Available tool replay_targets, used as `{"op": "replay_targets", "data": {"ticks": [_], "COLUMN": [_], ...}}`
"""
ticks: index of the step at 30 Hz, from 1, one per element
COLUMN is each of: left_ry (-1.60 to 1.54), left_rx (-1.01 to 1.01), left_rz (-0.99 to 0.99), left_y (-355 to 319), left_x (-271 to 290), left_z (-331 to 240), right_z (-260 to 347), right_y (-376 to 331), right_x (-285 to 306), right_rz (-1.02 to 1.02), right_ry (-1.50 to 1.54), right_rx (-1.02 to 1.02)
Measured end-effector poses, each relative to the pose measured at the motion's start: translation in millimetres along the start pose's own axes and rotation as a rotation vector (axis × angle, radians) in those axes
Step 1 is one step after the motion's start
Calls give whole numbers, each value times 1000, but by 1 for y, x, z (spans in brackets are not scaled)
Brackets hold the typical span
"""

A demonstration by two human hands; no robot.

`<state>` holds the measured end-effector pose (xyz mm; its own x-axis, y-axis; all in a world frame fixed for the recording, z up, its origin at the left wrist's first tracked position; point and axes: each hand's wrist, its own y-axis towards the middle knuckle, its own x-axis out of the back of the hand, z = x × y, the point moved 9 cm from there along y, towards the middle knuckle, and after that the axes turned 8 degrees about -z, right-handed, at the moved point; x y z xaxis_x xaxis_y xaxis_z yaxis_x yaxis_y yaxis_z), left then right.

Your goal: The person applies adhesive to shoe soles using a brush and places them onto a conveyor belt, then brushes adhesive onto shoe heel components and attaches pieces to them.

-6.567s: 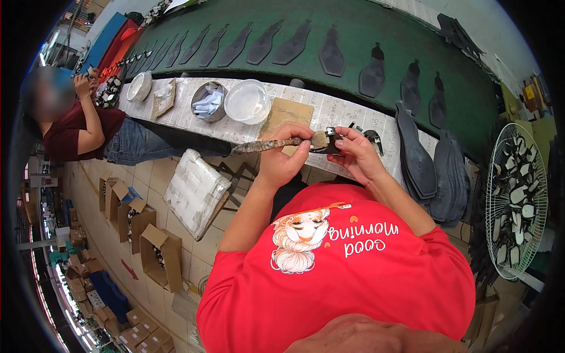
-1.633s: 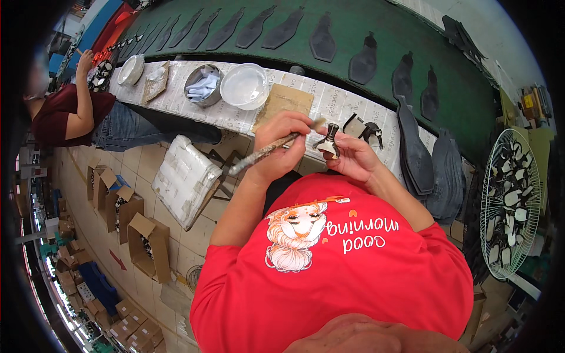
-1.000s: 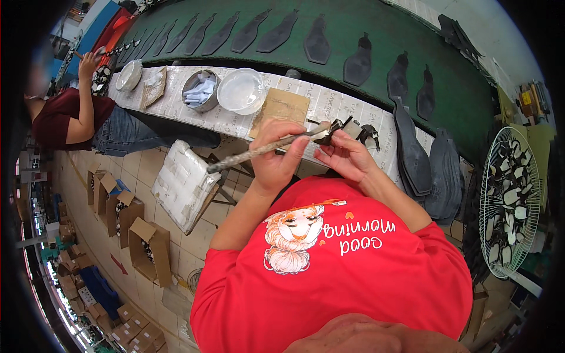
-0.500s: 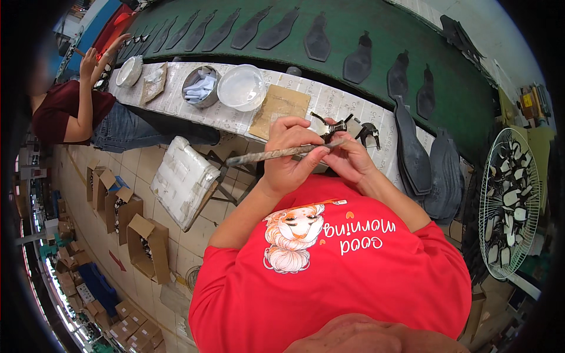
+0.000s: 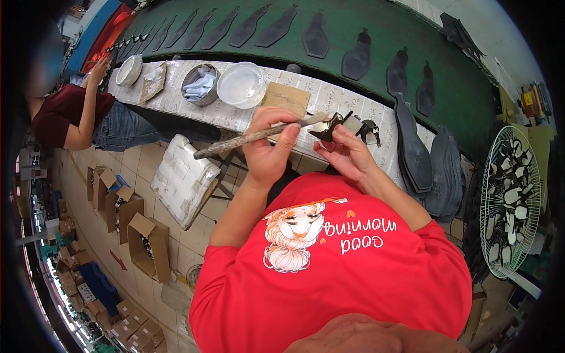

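Right hand pinches black piece (at fingertips); left hand grips brush.

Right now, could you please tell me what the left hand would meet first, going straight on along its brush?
Probably the dark strap piece held in the right hand: the brush in the left hand points toward it, seemingly very near or touching; depth is unclear.
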<state>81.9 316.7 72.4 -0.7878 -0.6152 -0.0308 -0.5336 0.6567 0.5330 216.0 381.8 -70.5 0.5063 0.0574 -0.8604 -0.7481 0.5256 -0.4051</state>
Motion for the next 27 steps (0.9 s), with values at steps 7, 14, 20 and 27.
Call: {"op": "replay_targets", "data": {"ticks": [7, 14, 20, 27], "left_ry": [131, 136, 184, 189], "left_rx": [-52, -33, -30, -171], "left_rz": [217, 242, 322, 163], "left_y": [3, -2, -3, 11], "left_x": [-11, -20, -22, -4], "left_z": [-6, -3, -1, -20], "right_z": [3, 8, 9, 8], "right_y": [-1, -2, 1, -2], "right_x": [-1, -8, -1, -8], "right_rz": [10, 6, -17, 19], "right_ry": [-155, -205, -213, -209], "right_rx": [22, 80, 109, 0]}}
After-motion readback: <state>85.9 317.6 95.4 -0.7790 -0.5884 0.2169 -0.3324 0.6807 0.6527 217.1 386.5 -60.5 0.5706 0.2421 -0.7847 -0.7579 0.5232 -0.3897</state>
